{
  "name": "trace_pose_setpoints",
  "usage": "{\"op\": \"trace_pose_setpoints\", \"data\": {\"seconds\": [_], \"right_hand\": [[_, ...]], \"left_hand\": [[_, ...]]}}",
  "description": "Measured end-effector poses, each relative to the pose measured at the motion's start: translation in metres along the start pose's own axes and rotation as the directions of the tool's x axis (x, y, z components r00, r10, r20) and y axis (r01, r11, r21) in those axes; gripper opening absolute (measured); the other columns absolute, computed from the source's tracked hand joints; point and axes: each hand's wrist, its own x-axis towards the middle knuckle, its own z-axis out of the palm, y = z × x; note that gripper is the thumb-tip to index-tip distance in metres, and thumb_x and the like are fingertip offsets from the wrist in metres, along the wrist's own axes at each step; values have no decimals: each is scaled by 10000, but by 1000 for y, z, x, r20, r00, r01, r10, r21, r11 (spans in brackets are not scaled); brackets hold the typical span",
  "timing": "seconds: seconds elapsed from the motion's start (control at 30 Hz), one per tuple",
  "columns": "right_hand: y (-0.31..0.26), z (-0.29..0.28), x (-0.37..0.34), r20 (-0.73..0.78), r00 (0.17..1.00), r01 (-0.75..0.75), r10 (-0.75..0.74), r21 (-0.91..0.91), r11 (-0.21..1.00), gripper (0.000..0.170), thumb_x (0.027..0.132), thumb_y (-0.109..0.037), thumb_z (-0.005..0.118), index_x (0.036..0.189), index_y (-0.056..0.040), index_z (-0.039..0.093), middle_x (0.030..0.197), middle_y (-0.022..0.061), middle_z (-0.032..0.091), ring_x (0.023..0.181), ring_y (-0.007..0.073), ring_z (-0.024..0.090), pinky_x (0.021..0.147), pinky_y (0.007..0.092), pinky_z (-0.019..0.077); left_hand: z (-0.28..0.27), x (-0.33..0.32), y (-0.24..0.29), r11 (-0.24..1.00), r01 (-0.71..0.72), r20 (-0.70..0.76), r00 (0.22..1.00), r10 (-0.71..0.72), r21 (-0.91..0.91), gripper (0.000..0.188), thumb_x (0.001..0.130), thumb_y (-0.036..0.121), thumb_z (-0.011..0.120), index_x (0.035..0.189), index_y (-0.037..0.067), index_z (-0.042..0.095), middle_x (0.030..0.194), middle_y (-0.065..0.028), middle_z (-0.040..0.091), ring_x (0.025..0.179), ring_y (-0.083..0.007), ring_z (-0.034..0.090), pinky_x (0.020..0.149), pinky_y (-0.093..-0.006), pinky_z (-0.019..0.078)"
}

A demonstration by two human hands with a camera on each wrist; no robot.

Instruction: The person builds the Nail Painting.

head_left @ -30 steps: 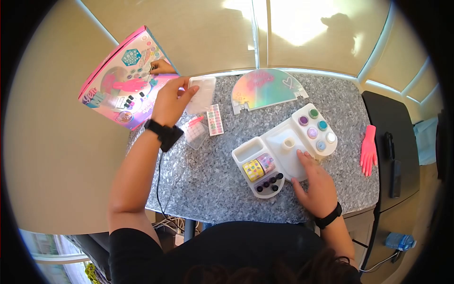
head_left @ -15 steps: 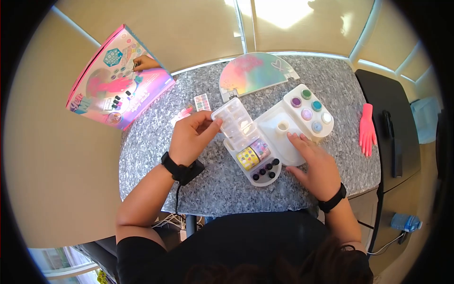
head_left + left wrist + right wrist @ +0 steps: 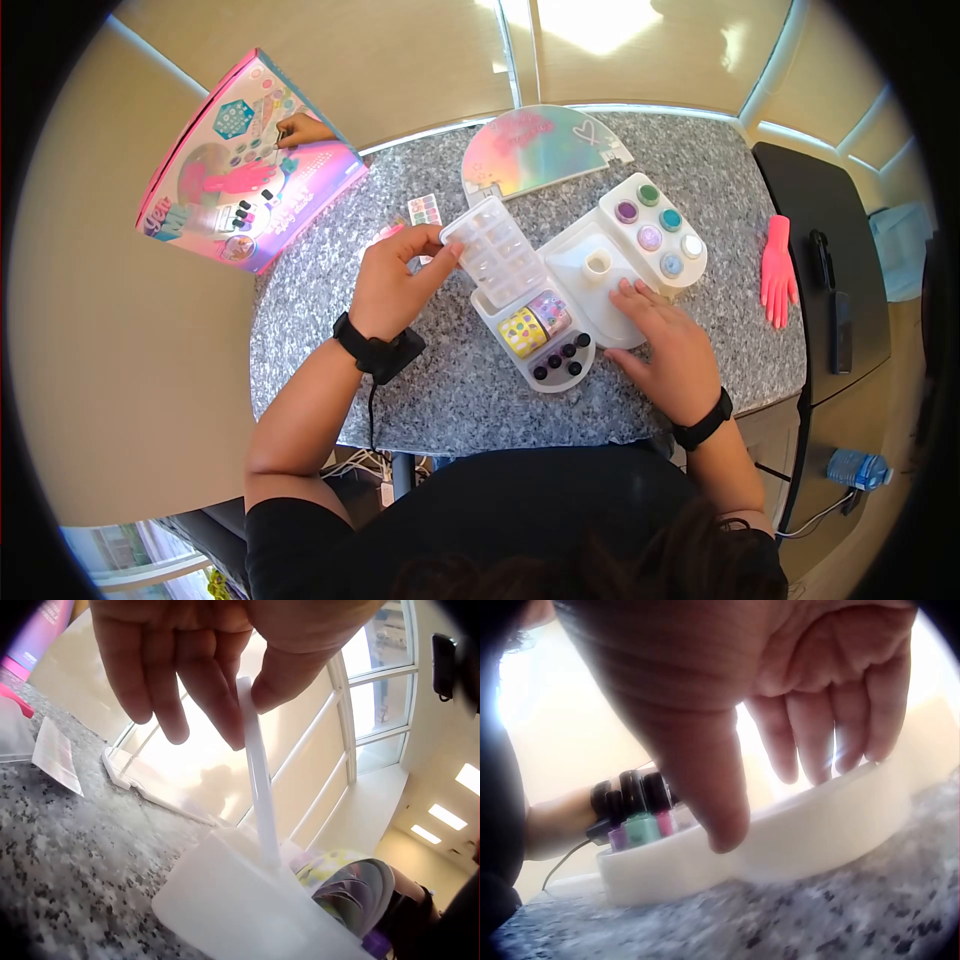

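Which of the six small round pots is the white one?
The white pot, beside the light blue pot and nearest the pink model hand; no other pot is white.

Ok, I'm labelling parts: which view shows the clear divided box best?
Head view: the divided box shows its compartments. The left wrist view has it edge-on, pinched by the left hand; the right wrist view lacks it.

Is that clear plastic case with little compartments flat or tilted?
Tilted: the left hand pinches the clear case by one edge, and the left wrist view shows it rising steeply from the white plastic tray.
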Motion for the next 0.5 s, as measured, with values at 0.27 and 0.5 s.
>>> {"op": "trace_pose_setpoints", "data": {"seconds": [0.27,0.5], "right_hand": [[1,2,0,-8,1000,9,-9,-7,1000,622,838,-129,916,1417,-56,700,1546,213,673,1479,393,605,1198,478,516],[-1,2,-1,-7,1000,3,-3,-9,1000,590,843,-127,912,1393,-55,712,1560,216,662,1486,391,598,1204,480,511]], "left_hand": [[-7,-13,21,857,-289,48,954,298,427,147,992,192,821,1065,65,823,949,-74,816,905,-252,779,1199,-527,464],[4,-19,18,813,-288,24,947,320,506,139,981,198,833,1024,67,813,977,-73,822,937,-260,772,1275,-582,374]]}}
